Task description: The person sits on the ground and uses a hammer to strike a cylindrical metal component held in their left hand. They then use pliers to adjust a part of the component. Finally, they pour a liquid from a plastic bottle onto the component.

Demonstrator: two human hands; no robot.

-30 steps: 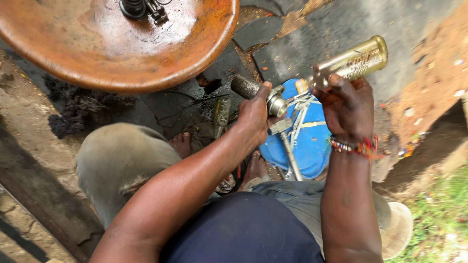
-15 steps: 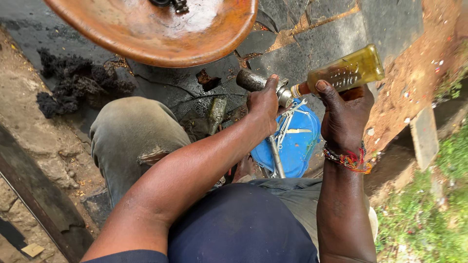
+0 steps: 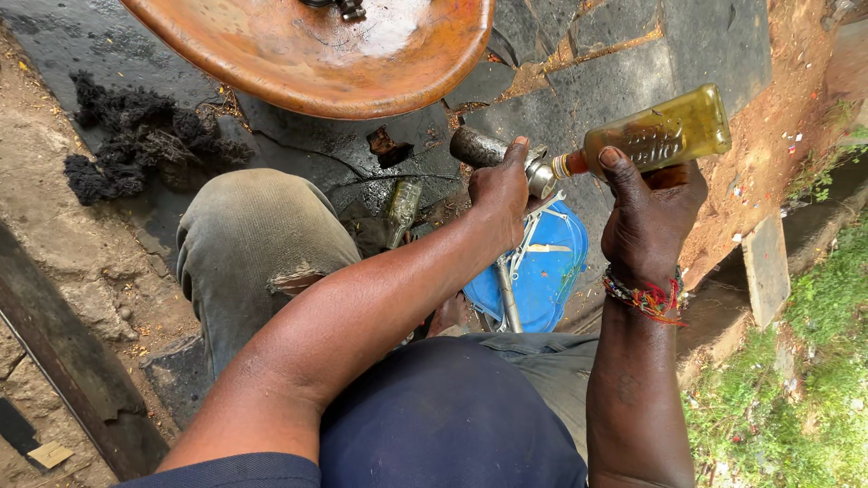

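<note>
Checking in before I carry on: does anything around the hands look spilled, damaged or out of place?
Yes. The ground under the rusty orange dish is stained dark, with black clumps of debris beside it. The trouser knee is torn. The right hand tips the amber bottle toward the metal part in the left hand.

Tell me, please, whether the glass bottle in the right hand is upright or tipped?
Tipped. The right hand holds the yellowish glass bottle nearly on its side, neck pointing at the metal part gripped by the left hand.
</note>
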